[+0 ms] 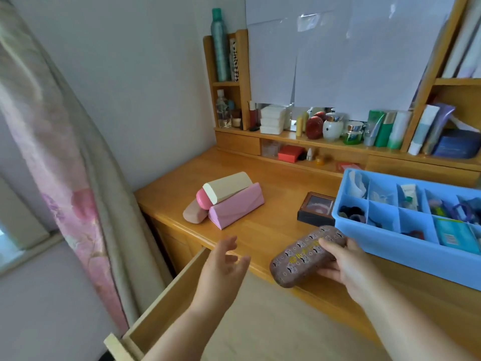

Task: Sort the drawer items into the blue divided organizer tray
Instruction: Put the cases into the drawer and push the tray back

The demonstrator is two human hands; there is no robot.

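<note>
My right hand [348,264] grips a brown patterned glasses case [299,259] at the desk's front edge, above the pulled-out wooden drawer [161,308]. My left hand [223,267] hovers over the drawer with relaxed, spread fingers and holds nothing. The blue divided organizer tray [390,251] stands on the desk to the right, touching or nearly touching the case's far end; its compartments hold hair ties, tubes, packets and other small items.
A pile of cases [223,201], pink, beige and tan, lies on the desk at left. A small dark box [316,209] sits beside the tray. Shelves of bottles and jars [333,126] run along the back. A curtain [65,152] hangs left.
</note>
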